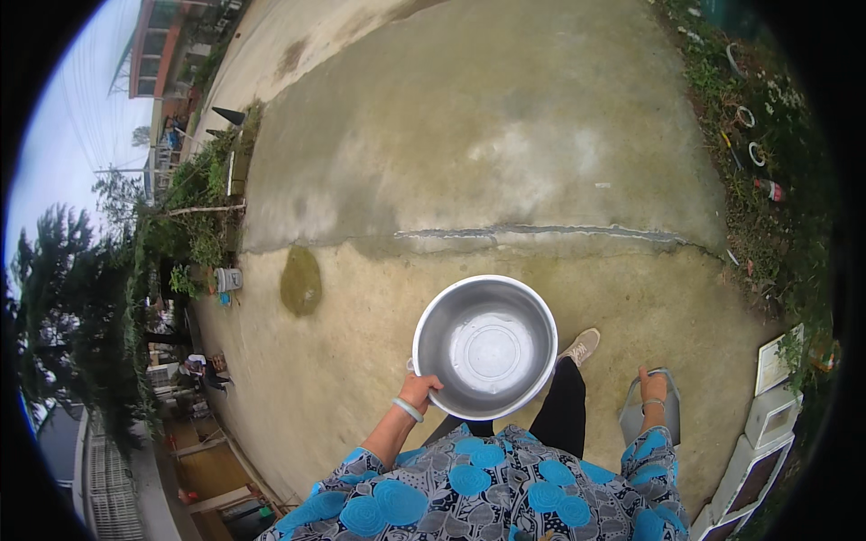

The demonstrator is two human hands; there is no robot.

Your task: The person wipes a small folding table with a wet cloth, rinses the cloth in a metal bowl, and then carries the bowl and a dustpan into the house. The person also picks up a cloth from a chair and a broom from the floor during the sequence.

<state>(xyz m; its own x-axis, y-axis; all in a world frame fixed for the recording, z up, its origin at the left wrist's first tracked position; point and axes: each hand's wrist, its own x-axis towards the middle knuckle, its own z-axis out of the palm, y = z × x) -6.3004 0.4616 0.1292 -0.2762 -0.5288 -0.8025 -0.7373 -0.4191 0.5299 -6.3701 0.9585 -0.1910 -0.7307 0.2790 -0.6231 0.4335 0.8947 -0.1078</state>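
A wide metal basin (433, 331) hangs in front of my body, its inside bare down to the ringed bottom. My left hand (421, 392) grips its near left rim, with the thumb over the edge and a pale bracelet on the wrist. Out to the right, my right hand (653, 387) is closed on the top edge or handle of a grey container (670, 412), held low at my side; its kind and contents cannot be told. One shoe (582, 346) shows on the concrete just right of the basin.
Cracked concrete (473, 243) runs across ahead, with a damp patch (301, 280) at left. A pale bucket (229, 279) stands by plants. A person (197, 366) is far left. White boxes (771, 416) line the right edge, below a weedy strip (744, 230) with litter.
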